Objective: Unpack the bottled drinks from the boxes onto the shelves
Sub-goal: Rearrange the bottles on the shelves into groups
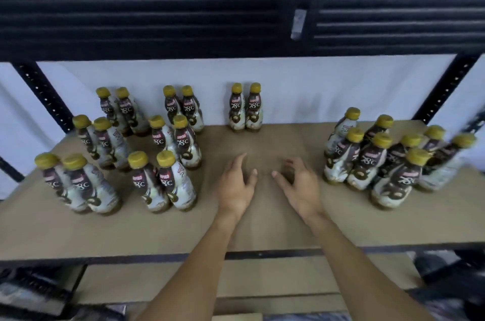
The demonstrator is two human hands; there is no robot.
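L hand (236,185) & R hand (300,184) held released, nothing gripped, over shelf board (265,229); Kopiko bottle pair (246,110) seen at 12 o'clock.

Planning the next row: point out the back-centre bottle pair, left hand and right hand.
back-centre bottle pair (237,108), head view, left bottle's label
left hand (236,185), head view, back of hand
right hand (301,188), head view, back of hand

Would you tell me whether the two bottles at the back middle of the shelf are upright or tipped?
Upright: the two bottles stand on their bases on the shelf, yellow caps on top.
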